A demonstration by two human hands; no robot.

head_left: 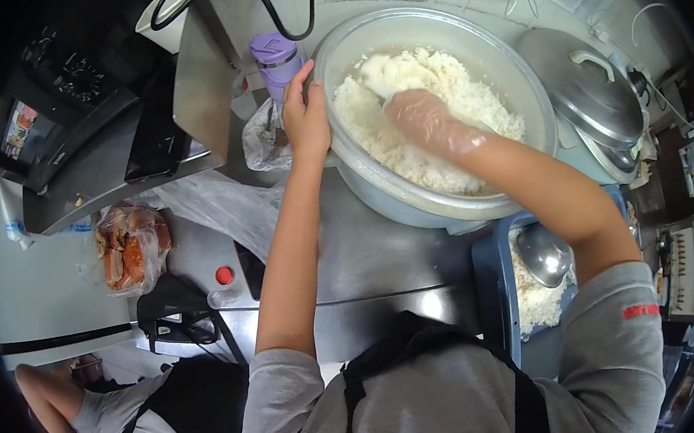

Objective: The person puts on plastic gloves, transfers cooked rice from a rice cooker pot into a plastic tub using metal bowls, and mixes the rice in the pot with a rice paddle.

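A large round tub holds a mound of white rice. My left hand is bare and holds the tub's left rim, with its fingers on the outer edge. My right hand, in a clear plastic glove, is down in the rice near the middle of the tub. White rice or something pale lies at its fingers, and the fingertips are blurred and partly hidden.
A purple cup stands left of the tub, a lidded metal pot at the right. A blue bin holds rice and a metal bowl. Bagged food lies left; a co-worker's arm shows lower left.
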